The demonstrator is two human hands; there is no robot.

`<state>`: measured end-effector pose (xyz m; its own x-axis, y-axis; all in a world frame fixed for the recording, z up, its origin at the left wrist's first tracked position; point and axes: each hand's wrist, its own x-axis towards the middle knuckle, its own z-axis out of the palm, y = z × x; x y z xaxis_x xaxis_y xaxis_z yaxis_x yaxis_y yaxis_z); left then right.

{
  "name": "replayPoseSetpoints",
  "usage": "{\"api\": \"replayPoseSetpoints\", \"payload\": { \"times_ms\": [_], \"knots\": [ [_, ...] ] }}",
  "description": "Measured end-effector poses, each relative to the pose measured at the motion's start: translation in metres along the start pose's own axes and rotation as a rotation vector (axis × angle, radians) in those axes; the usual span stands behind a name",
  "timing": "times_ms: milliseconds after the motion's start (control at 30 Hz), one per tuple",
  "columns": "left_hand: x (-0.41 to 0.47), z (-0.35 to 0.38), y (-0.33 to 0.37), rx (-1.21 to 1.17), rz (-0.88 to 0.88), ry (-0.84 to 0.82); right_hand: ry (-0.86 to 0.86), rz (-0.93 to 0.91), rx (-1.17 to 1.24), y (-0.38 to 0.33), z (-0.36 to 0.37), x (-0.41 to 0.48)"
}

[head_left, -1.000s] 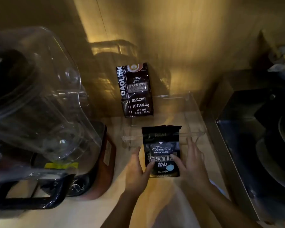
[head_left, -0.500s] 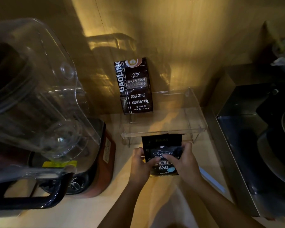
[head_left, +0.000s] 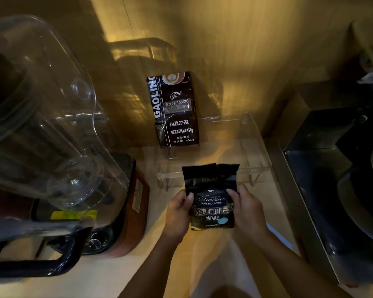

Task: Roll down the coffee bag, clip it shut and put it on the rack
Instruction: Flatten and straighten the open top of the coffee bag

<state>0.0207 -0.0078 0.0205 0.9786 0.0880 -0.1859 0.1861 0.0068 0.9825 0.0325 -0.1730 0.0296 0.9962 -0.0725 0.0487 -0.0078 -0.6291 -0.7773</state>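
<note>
A small black coffee bag [head_left: 211, 196] labelled "Treasure Blue Mountain" stands upright on the wooden counter, its torn top open and unrolled. My left hand [head_left: 178, 214] grips its left edge and my right hand [head_left: 247, 209] grips its right edge, thumbs on the front. Just behind the bag stands a clear acrylic rack [head_left: 254, 168]. A larger dark "Gaoling" coffee bag [head_left: 173, 110] stands at the rack's back left against the wall. No clip is visible.
A large blender with a clear jug [head_left: 41, 125] and red-brown base [head_left: 138, 203] fills the left side. A dark metal tray or sink [head_left: 323, 190] with dishes lies at the right. The wooden wall rises behind the rack.
Both hands have closed on the bag's sides and slid higher up it. The bag's top stands taller in front of the rack's front edge than half a second ago.
</note>
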Motion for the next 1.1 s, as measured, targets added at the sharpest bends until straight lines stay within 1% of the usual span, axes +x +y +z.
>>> {"api": "replayPoseSetpoints", "payload": {
  "times_ms": [67, 133, 300, 433, 500, 567, 667, 733, 800, 900, 967, 1033, 1100],
  "knots": [
    [0.000, -0.002, 0.001, 0.008, 0.007, -0.003, -0.016, 0.004, 0.046, 0.003, -0.001, 0.000],
    [0.000, -0.001, 0.001, -0.034, 0.003, 0.007, -0.053, 0.060, 0.120, 0.006, -0.002, -0.001],
    [0.003, -0.002, 0.000, -0.147, -0.045, -0.051, -0.219, 0.237, 0.467, 0.008, -0.006, -0.001],
    [0.009, -0.003, 0.002, -0.216, -0.050, -0.012, -0.222, 0.294, 0.660, 0.007, -0.011, 0.005],
    [0.010, -0.001, 0.003, -0.316, -0.110, -0.019, -0.231, 0.291, 0.702, 0.007, -0.013, 0.007],
    [0.011, 0.001, -0.001, -0.436, -0.170, -0.064, -0.214, 0.302, 0.772, 0.010, -0.014, 0.009],
    [0.011, 0.004, -0.003, -0.488, -0.190, -0.129, -0.222, 0.324, 0.866, 0.015, -0.018, 0.013],
    [0.012, 0.003, 0.001, -0.466, -0.176, -0.110, -0.239, 0.305, 0.859, 0.018, -0.021, 0.017],
    [0.016, 0.000, 0.006, -0.393, -0.132, -0.075, -0.248, 0.306, 0.854, 0.022, -0.021, 0.020],
    [0.021, 0.001, 0.013, -0.302, -0.065, -0.072, -0.235, 0.329, 0.886, 0.025, -0.022, 0.021],
    [0.023, 0.002, 0.018, -0.255, -0.076, -0.053, -0.249, 0.325, 0.906, 0.028, -0.023, 0.019],
    [0.023, 0.003, 0.021, -0.167, -0.094, -0.078, -0.329, 0.282, 0.850, 0.023, -0.024, 0.019],
    [0.020, 0.002, 0.019, -0.051, -0.075, -0.176, -0.357, 0.249, 0.777, 0.018, -0.019, 0.018]
  ]
}}
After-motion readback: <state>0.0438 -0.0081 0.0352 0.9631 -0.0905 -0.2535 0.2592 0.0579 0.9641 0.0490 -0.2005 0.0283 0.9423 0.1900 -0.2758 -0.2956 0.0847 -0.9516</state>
